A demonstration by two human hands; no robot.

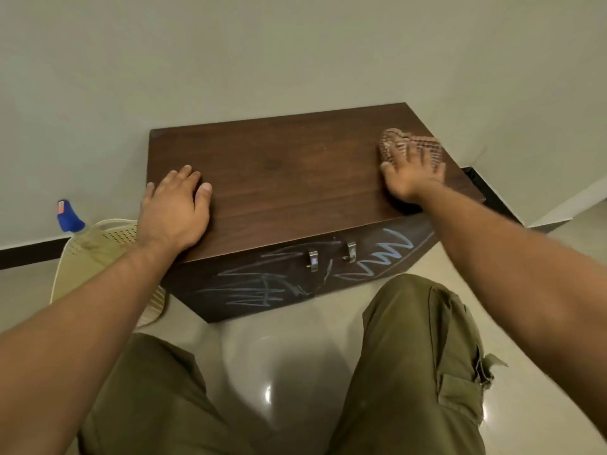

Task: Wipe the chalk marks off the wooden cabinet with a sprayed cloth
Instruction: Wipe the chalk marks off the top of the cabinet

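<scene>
Spray bottle (70, 221) stands far left by the wall; left hand (174, 210) rests flat, fingers apart, on cabinet (279, 178) top; chalk marks (377, 257) cover its near front; right hand (412, 174), fingers spread, presses the cloth (399, 142) at the top's far right.

The person wears olive-green trousers (420, 356) of plain cloth, with a flapped cargo pocket (466, 372) on the outer side of the right leg. Both forearms are bare to the frame edge; left hand (170, 211) and right hand (410, 172) are uncovered.
</scene>
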